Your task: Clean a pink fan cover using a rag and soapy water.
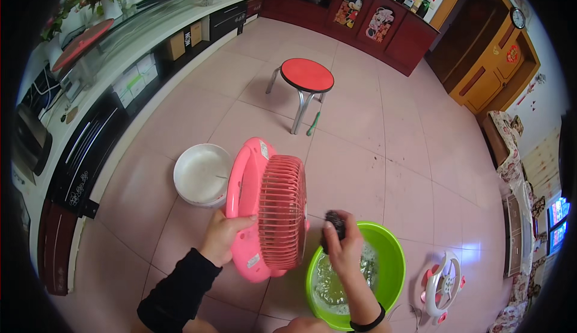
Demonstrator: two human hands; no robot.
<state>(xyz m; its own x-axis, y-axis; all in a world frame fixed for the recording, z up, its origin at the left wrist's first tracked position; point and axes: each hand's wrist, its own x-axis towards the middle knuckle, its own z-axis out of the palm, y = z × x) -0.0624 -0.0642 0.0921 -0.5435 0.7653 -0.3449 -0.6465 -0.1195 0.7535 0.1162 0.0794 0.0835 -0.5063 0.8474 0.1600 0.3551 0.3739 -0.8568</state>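
My left hand [225, 237] grips the pink plastic body of a small electric fan [283, 213], the thumb lying across its back. The fan is held upright and seen from the side, its wire grille facing right. In my right hand [345, 247] is a dark scouring pad [333, 230], held between thumb and fingers a short way right of the grille. The pad and the grille are apart. Beneath that hand stands a lime-green plastic basin [392, 261] with sudsy water [331, 283] in it.
A white basin [203, 171] holding liquid sits left of the fan. Ahead stands a red-topped stool [307, 75], with a green-handled brush [313, 124] by its leg. A white and pink ring-shaped fan part [444, 285] rests on the tiles at right. A low TV cabinet [94, 144] runs along the left.
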